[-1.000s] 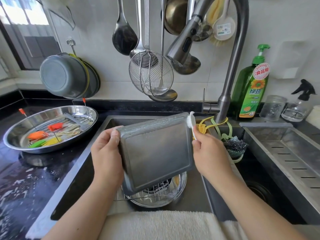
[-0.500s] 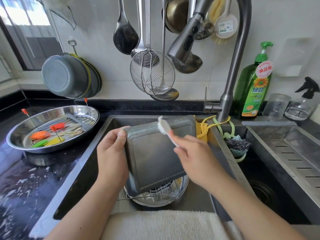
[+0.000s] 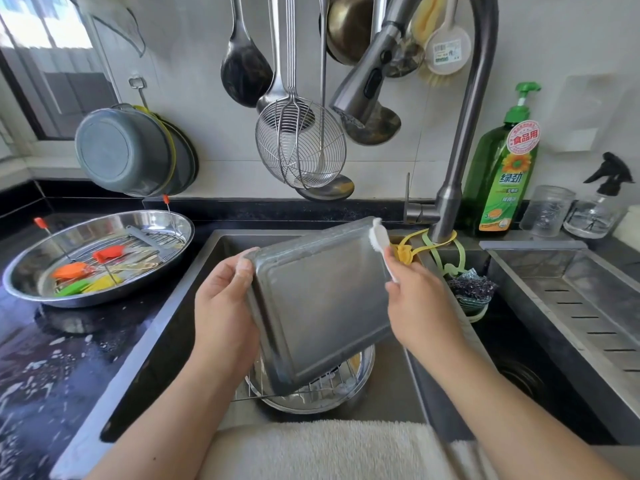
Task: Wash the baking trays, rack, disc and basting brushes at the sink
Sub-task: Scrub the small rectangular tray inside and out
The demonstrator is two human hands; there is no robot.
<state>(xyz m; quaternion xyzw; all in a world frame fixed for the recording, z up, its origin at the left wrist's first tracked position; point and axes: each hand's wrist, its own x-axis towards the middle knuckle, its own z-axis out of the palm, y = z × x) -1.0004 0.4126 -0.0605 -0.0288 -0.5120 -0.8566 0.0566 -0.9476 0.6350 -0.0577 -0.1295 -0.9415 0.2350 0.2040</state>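
Note:
My left hand (image 3: 221, 303) grips the left edge of a rectangular steel baking tray (image 3: 322, 299), held tilted over the sink (image 3: 194, 282) with its underside facing me. In my right hand (image 3: 419, 303) I hold a white scrubbing brush (image 3: 381, 244), its bristle head against the tray's top right corner. Below the tray, a round steel tray with a wire rack (image 3: 322, 389) sits in the basin, mostly hidden. On the left counter a round steel tray (image 3: 162, 247) holds a wire rack and several basting brushes (image 3: 86, 271) in orange, red, yellow and green.
The tap spout (image 3: 367, 81) hangs above the tray, dry. Ladles and a wire skimmer (image 3: 301, 147) hang on the wall. A green soap bottle (image 3: 502, 168), jar and spray bottle stand at the right. A drainer basin (image 3: 588, 306) lies right; a white towel (image 3: 329, 448) lines the front edge.
My right hand has swept the brush from the tray's top middle back to its top right corner. The left hand keeps hold of the tray, which tilts slightly differently.

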